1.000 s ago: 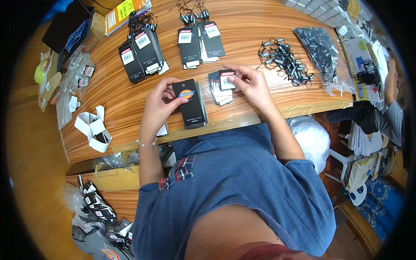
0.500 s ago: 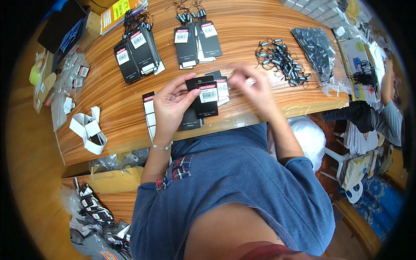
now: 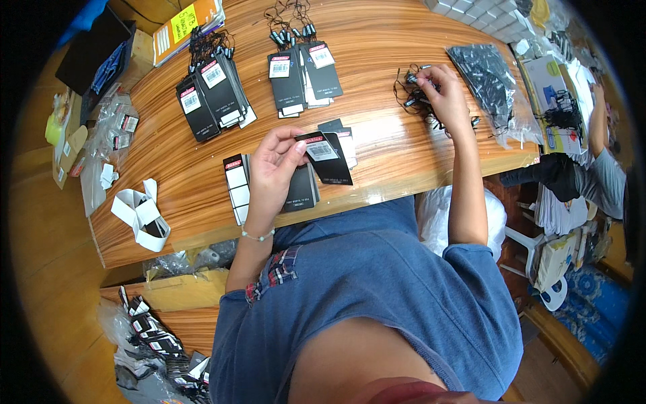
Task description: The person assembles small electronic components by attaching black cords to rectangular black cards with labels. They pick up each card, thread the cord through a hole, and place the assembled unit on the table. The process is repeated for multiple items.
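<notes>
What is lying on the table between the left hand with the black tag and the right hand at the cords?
Mostly bare wood of the table, seen in the head view. Only a small stack of tags lies near the black tag in the left hand; the right hand touches the cords.

A black hang tag (image 3: 324,153) is pinched by the left hand (image 3: 274,168) above the wooden counter (image 3: 377,128); a tangle of black strings (image 3: 418,94) at the far right is touched by the right hand (image 3: 445,97).

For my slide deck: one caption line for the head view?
Left hand holds black hang tags above a wooden table; right hand picks at black strings.
</notes>
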Action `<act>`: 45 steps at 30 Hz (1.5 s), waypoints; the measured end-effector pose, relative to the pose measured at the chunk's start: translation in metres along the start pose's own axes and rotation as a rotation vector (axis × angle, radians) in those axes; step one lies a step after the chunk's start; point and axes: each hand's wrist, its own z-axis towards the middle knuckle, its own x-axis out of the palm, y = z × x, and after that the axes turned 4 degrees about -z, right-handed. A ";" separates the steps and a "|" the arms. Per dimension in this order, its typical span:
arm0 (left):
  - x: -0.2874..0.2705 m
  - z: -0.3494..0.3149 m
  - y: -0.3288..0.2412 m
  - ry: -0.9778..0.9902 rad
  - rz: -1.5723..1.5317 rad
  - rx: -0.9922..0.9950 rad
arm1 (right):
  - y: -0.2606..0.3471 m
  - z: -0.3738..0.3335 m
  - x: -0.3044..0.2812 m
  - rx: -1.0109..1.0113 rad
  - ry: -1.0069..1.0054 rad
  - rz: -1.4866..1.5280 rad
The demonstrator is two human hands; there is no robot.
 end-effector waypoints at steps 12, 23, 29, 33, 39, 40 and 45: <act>0.009 0.005 -0.001 0.059 -0.220 -0.023 | 0.018 0.004 -0.044 0.024 -0.089 -0.013; 0.023 0.013 -0.008 0.158 -0.040 0.000 | -0.001 -0.001 -0.052 0.111 -0.159 0.493; 0.067 0.047 -0.048 0.471 0.293 0.037 | 0.002 -0.002 -0.055 0.115 -0.140 0.569; 0.106 0.092 -0.049 0.662 0.451 0.224 | 0.004 -0.003 -0.059 0.132 -0.092 0.668; 0.141 0.137 -0.012 0.759 0.602 0.392 | 0.010 -0.008 -0.060 0.090 -0.026 0.643; 0.143 0.138 -0.007 0.760 0.604 0.331 | 0.010 -0.009 -0.059 0.088 -0.033 0.612; 0.144 0.140 -0.002 0.725 0.668 0.347 | 0.006 -0.011 -0.062 0.126 -0.055 0.534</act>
